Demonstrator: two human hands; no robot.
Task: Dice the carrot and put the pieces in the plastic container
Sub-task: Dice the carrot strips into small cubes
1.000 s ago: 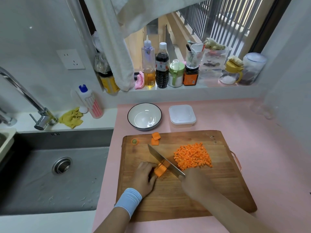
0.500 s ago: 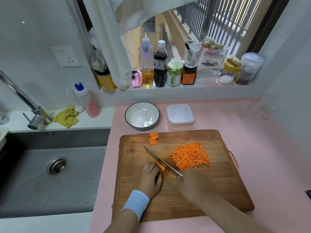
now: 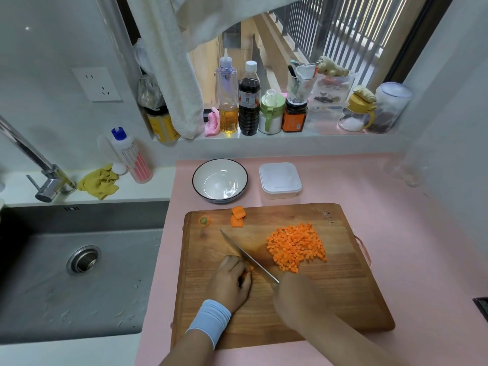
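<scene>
Your left hand (image 3: pixel 232 281) curls over the carrot stub (image 3: pixel 251 268), left of the board's (image 3: pixel 330 299) middle; your right hand (image 3: pixel 295 294) grips the knife (image 3: pixel 245 256). It's probably stiff and slippery: pin its sides.

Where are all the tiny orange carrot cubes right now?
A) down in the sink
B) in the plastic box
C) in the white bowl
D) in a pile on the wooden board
D: the diced carrot pile sits on the cutting board, right of the knife, while the bowl and the plastic container hold none.
</scene>
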